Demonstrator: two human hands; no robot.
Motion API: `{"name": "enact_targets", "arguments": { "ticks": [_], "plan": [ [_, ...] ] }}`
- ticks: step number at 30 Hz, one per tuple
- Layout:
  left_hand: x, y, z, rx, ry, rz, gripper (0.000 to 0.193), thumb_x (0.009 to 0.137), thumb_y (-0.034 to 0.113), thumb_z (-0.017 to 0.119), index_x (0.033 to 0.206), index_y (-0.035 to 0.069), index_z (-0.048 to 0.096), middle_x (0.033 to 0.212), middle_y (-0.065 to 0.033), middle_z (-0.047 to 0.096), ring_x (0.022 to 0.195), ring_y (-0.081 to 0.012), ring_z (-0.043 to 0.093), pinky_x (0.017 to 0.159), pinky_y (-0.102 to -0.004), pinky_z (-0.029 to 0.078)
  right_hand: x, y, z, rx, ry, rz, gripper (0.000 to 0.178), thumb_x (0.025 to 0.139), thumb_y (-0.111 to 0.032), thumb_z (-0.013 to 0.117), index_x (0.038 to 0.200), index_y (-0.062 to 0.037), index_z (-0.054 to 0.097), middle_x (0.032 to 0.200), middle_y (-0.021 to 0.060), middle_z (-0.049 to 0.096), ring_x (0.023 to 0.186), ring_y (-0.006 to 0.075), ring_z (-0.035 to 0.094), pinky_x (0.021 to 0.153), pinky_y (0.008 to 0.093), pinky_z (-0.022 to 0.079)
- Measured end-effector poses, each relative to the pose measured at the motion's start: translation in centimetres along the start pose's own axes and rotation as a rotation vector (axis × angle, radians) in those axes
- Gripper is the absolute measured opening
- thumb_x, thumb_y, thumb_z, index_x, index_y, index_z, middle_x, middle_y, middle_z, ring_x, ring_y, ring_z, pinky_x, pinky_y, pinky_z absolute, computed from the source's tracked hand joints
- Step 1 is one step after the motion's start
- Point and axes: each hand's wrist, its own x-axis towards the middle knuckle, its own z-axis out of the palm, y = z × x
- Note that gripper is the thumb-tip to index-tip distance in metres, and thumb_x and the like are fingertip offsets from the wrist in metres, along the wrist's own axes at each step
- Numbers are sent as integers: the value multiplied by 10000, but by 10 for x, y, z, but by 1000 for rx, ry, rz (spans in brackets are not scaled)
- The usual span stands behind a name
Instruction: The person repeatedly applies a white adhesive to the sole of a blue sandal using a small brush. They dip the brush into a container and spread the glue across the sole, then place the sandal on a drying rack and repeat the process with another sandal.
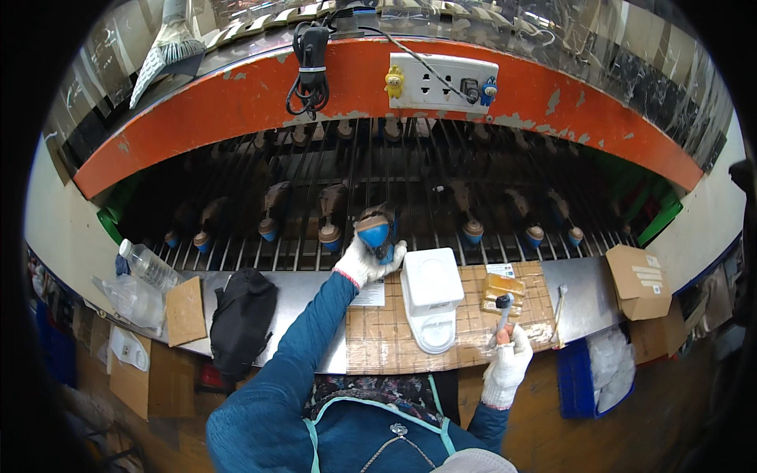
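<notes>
Orange metal with chipped paint, a curved-looking beam (pixel 236 79) spans the far side, carrying one socket panel (pixel 434 93), two small figures, one yellow (pixel 394 81) and one blue (pixel 489 91), and one bundled black cord (pixel 312 67). Beneath it stretches a rack of metal rods (pixel 430 229); along its near row sit blue-tipped shoes (pixel 330 229), four on the left and at least three on the right, with more behind, too dim to count.

One white container (pixel 432 284) stands on the cardboard mat (pixel 378 339), between the two hands. Beside it lie amber blocks (pixel 503 296), their number unclear, and one thin stick (pixel 561 315). Farther left are one black bag (pixel 246 319) and one clear bottle (pixel 150 266).

Gloved in white, the left hand (pixel 359 264) grips one blue-ended shoe (pixel 373 234) at the rack's near edge, left of the container. Fingers closed, the right hand (pixel 507 359) holds one dark-headed brush (pixel 505 310) over the mat, near the blocks.
</notes>
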Motion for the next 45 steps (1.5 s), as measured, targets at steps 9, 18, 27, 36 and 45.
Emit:
{"name": "enact_targets", "arguments": {
  "ticks": [9, 18, 27, 36, 45],
  "plan": [
    [85, -8, 5, -361, 285, 121, 806, 965, 662, 479, 1459, 48, 311, 1319, -295, 455, 984, -434, 641, 701, -495, 650, 27, 9, 7, -6, -93, 19, 283, 961, -224, 647, 1062, 40, 641, 837, 63, 651, 660, 83, 518, 613, 231, 418],
    [-17, -51, -25, -31, -43, 409, 831, 996, 685, 342, 1609, 162, 138, 1544, -312, 295, 1359, -403, 448, 1112, -514, 439, 175, 34, 70, -356, -362, -51, 390, 1051, -392, 493, 824, -84, 572, 666, -5, 550, 557, 80, 405, 525, 266, 336],
    [-141, -85, -70, 79, -132, 471, 723, 979, 636, 477, 1463, 101, 429, 1271, -242, 602, 1101, -352, 622, 1034, -537, 486, 283, 104, 138, -1465, -543, -169, 761, 704, -546, 770, 1178, 28, 615, 1112, 264, 689, 1058, 419, 663, 922, 441, 533],
    [-190, -81, -66, 184, -247, 549, 714, 983, 589, 518, 1467, 74, 418, 1327, -235, 576, 1110, -343, 625, 993, -524, 508, 324, 62, 74, -493, -320, -135, 409, 864, -263, 725, 1139, 35, 671, 919, 50, 686, 848, 147, 603, 813, 299, 475],
    [-205, -138, -21, 557, -456, 160, 840, 935, 348, 687, 1568, 33, 235, 1477, -216, 462, 1294, -326, 532, 1111, -469, 417, 70, -48, 8, 103, -284, -151, 473, 826, -307, 754, 1129, -51, 495, 878, -32, 506, 757, 69, 548, 682, 203, 479]
  ]
}}
